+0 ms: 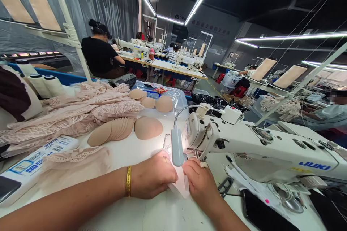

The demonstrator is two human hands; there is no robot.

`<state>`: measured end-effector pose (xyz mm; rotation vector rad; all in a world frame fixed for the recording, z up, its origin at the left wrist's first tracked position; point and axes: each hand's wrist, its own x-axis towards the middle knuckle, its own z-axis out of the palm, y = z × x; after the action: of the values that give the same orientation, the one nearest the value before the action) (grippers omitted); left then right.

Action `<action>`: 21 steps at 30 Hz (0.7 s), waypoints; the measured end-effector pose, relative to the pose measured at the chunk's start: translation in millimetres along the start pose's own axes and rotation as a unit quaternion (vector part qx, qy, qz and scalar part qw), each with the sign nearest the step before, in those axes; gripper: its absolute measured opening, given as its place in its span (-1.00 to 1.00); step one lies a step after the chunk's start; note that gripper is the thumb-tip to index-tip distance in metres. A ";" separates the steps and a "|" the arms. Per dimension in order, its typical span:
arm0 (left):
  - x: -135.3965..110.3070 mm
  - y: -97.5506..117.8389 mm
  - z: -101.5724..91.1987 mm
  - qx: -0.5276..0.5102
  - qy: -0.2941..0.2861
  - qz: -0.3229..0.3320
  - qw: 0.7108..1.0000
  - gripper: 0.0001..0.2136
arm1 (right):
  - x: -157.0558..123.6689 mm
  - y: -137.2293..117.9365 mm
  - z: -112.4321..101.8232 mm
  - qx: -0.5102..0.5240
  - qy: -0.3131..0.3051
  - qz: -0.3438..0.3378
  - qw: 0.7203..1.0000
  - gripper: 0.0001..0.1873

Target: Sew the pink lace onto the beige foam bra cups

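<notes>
Light pale fabric (180, 184) lies under the lamp at the head of a white sewing machine (244, 133). My left hand (155, 175), with a gold bangle at its wrist, has its fingers curled and pinched on the fabric's left side. Across from it, my right hand (199, 178), wearing a ring, pinches the fabric's right side close to the needle area. A grey gooseneck lamp (177, 146) hides part of the fabric and of the stitching spot. Left of the machine, a fanned row of beige oval pads (114, 130) lies beside another beige pad (148, 128).
Lace-trimmed beige garments (81, 112) are heaped at the left, near a white-and-blue box (38, 166). More pads (164, 103) rest on a clear plastic bin lid (179, 97). A black phone (265, 211) and small scissors-like tool (225, 187) lie at right. Co-workers sit at machines beyond.
</notes>
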<state>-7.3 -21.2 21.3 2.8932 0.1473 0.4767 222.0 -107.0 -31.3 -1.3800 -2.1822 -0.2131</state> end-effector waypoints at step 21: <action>1.3 12.3 -4.0 -0.064 -0.034 -0.045 0.996 -0.73 | 0.1 0.3 -0.2 0.035 -0.027 0.012 0.999 -0.76</action>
<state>-6.6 -32.3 28.1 2.7604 0.2264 0.3571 222.3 -107.0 -31.1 -1.3873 -2.1928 -0.0902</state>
